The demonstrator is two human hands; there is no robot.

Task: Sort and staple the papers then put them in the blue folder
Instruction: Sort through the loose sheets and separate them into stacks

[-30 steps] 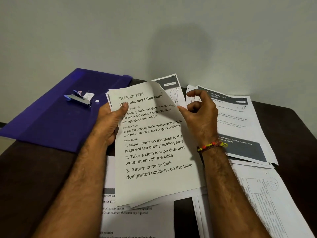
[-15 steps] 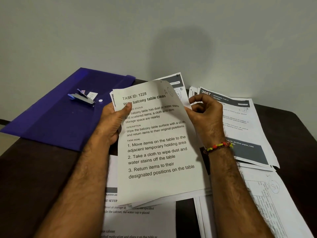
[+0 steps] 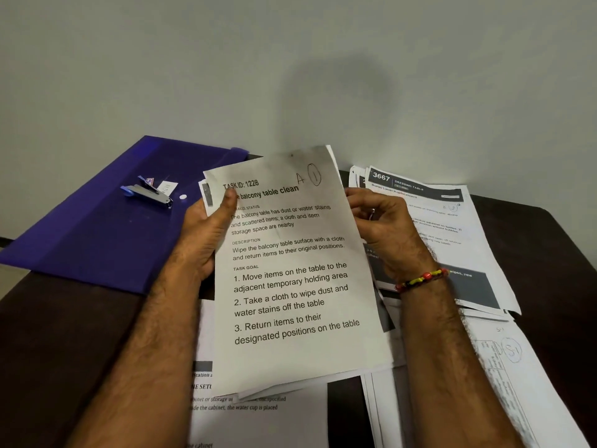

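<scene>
Leftmost, the blue folder point(image 3: 106, 227) is lying flat on the dark desk point(image 3: 58, 334), with a small metal stapler point(image 3: 147, 194) resting on top of it near its upper edge. Just to the right, the left hand point(image 3: 202, 234) is holding a small sheaf of papers point(image 3: 290, 270) upright-tilted above the desk, its grip clamped on the left margin with the thumb pressing over the printed heading. The top sheet is reading "TASK ID: 1228" and is bearing a handwritten "A" and a circled "1". Further right, the right hand point(image 3: 384, 227), wearing a beaded bracelet point(image 3: 421, 279), is curling its fingers at the sheaf's right edge; its grip is seemingly pinching that edge, though the paper is hiding the fingertips. Beyond it, a sheet headed "3667" point(image 3: 452, 221) is lying among loose papers point(image 3: 504, 376) spreading across the desk.
</scene>
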